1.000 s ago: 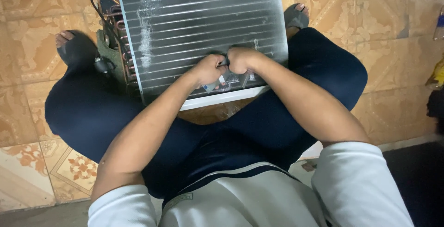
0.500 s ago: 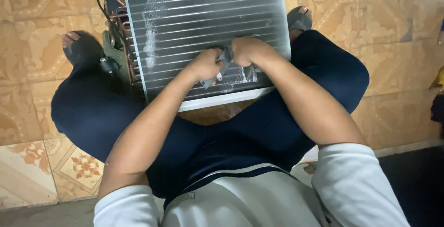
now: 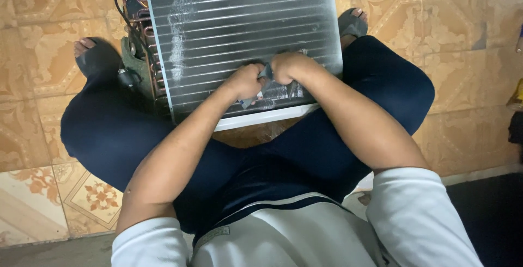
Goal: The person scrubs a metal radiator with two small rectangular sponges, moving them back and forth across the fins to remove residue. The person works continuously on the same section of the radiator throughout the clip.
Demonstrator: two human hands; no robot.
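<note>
We sit with the finned coil [image 3: 239, 38] propped between our legs so both fists, left hand [image 3: 246, 82] and right hand [image 3: 287, 66], close tight on a small grey tool [image 3: 265, 72] pinched between them against its lower fins.

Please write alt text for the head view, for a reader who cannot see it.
Seated on a tiled floor, a person presses both hands, left hand and right hand, onto the lower edge of a finned metal coil between their legs. Copper tubes run along its left side.
</note>
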